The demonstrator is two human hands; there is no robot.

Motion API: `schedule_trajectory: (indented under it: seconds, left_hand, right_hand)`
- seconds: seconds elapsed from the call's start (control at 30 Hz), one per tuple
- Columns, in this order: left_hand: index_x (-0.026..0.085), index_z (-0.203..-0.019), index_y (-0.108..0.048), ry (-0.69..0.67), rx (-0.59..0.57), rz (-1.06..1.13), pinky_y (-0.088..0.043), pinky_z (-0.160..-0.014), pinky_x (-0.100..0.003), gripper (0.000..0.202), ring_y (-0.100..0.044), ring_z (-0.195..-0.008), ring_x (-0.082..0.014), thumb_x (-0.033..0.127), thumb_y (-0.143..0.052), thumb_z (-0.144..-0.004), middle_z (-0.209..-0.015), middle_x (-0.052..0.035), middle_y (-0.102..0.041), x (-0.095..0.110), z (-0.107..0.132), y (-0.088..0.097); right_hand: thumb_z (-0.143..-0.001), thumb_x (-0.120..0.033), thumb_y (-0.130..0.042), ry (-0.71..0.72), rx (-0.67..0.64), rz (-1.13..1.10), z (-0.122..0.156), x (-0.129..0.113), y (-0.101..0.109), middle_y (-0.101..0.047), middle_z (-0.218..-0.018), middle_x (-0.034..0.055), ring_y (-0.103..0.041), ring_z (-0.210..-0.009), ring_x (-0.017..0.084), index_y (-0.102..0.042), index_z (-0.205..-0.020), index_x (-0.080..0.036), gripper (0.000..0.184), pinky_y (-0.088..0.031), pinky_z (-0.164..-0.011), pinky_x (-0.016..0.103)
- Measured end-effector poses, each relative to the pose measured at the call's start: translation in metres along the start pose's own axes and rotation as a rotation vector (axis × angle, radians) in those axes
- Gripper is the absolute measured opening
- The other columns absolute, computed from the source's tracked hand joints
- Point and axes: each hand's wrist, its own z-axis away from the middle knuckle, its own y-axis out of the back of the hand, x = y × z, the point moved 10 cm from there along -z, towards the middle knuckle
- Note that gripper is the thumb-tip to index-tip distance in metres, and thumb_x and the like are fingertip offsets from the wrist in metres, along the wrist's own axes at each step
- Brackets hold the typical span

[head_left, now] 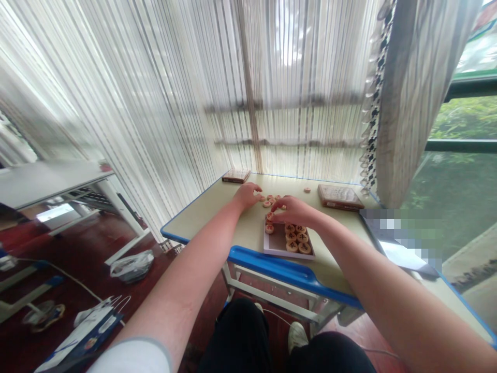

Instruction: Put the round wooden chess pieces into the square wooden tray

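Your right hand [293, 210] touches a red-marked disc [269, 216] in the far-left corner of the shallow box [277, 241].
Whether it grips cannot be told; the box's walls seemingly keep black-marked discs [302, 238] in rows. Your left hand [246, 197], fingers parted, hovers beside loose discs [266, 204] on the table [205, 213].

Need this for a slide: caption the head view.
Right hand at red-marked pieces in a shallow tray, left hand near loose pieces.

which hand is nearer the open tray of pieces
Right. The right hand is at the far side of the tray, by a red-marked piece; the left hand is beyond the tray and to its left, near loose pieces.
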Motion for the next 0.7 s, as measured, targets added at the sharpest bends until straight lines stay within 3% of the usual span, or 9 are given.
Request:
schedule_trajectory:
  seconds: [0.7]
  left_hand:
    - [0.016, -0.091, -0.069, -0.010, -0.017, -0.011, -0.045, -0.082, -0.030, 0.026, -0.057, -0.084, -0.0174, 0.031, -0.058, -0.074, -0.090, -0.0066, -0.065, -0.0031, -0.0027, -0.0067]
  right_hand:
    - [-0.064, -0.050, -0.066, 0.026, 0.000, 0.113, -0.0027, -0.0011, -0.0087, -0.066, -0.084, 0.0039, -0.058, -0.081, 0.021, -0.070, -0.079, -0.024, 0.030, -0.043, -0.069, 0.027]
